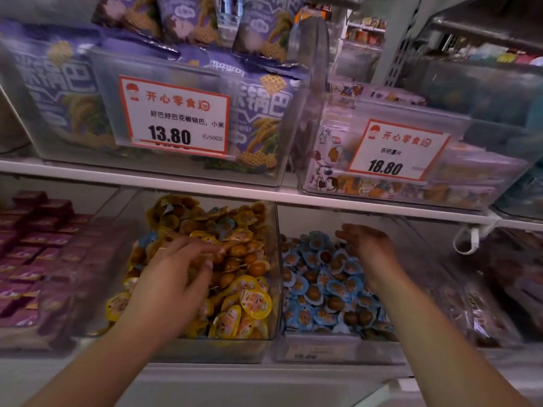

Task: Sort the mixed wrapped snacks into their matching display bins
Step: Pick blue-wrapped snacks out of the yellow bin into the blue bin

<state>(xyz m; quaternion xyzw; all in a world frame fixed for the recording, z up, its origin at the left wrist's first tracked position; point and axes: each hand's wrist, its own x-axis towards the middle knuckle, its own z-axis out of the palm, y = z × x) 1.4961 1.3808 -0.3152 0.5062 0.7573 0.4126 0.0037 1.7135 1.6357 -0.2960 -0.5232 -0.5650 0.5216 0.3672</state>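
Note:
Two clear bins stand side by side on the lower shelf. The left bin (274, 277) holds yellow-wrapped round snacks (252, 304), with a few blue-wrapped ones mixed in near its back left (147, 239). The right bin (293, 345) holds blue-wrapped snacks (323, 286). My left hand (179, 268) reaches into the yellow pile, fingers curled down among the packets; whether it grips one is hidden. My right hand (370, 251) hovers over the blue bin, fingers spread, holding nothing.
A bin of purple-red boxes (35, 239) sits at the far left and dark wrapped packs (484, 289) at the far right. The white upper shelf edge (264, 195) hangs just above the hands, carrying bins of purple snack bags (258, 118) and price cards (173, 116).

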